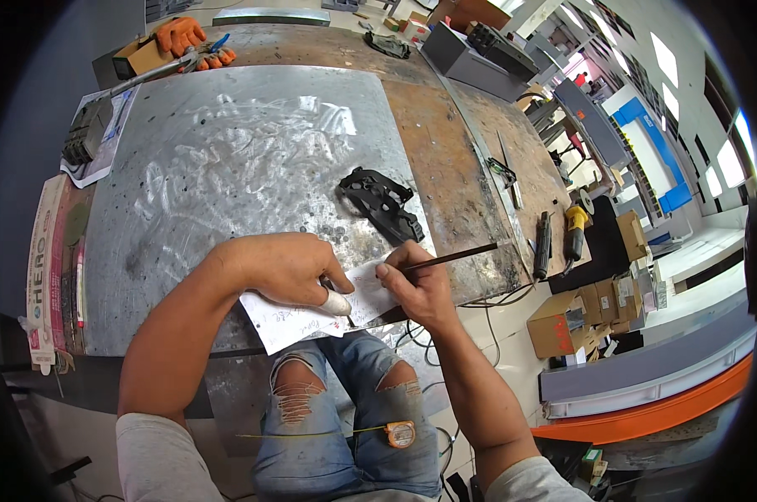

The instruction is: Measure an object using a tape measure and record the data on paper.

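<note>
My left hand [290, 269] bends over white paper sheets [290, 326] at the table's near edge, its fingers curled down and gripping them. A white wrap covers one of its fingertips. Handwriting shows on the paper; part of it is hidden under the hand. My right hand [420, 289] is closed around a slim dark pencil [458, 255], whose back end points right; its tip is hidden by the hand. Just beyond both hands lies a black strap-like plastic piece [380, 201]. A tape measure [401, 433] rests on my lap with its yellow blade pulled out leftward.
A scuffed metal sheet [228, 159] covers much of the table. Orange gloves [180, 35] and pliers sit at the far left, long boxes [48, 268] at the left edge. An angle grinder [577, 226] lies on the right. Cardboard boxes [554, 322] stand on the floor beyond.
</note>
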Motion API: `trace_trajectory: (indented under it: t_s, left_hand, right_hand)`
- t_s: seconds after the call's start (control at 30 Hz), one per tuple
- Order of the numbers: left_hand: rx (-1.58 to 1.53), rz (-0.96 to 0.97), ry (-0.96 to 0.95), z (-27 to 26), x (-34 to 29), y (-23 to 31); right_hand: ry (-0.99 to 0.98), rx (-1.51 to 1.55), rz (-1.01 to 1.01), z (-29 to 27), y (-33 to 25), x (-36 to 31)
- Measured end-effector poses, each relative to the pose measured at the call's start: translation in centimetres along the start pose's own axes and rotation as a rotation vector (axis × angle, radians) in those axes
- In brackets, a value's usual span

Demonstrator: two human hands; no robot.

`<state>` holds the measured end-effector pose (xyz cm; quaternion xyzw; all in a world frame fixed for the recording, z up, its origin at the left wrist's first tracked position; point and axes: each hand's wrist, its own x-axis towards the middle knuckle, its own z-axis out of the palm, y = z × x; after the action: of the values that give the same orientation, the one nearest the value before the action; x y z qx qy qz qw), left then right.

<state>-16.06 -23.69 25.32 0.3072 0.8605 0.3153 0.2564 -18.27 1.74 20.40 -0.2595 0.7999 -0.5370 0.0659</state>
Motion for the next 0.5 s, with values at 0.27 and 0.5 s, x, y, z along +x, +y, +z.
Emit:
trace_trajectory:
  t_s: [0.27, 0.5]
  left_hand:
    - [-0.092, 0.014, 0.004, 0.6, 0.4, -1.4]
    - [-0.102, -0.034, 0.014, 0.3, 0.8, -1.4]
  right_hand:
    - [0.016, 0.009, -0.045, 0.0, -0.4, -0.5]
    - [0.029, -0.058, -0.072, 0.3, -0.2, -0.5]
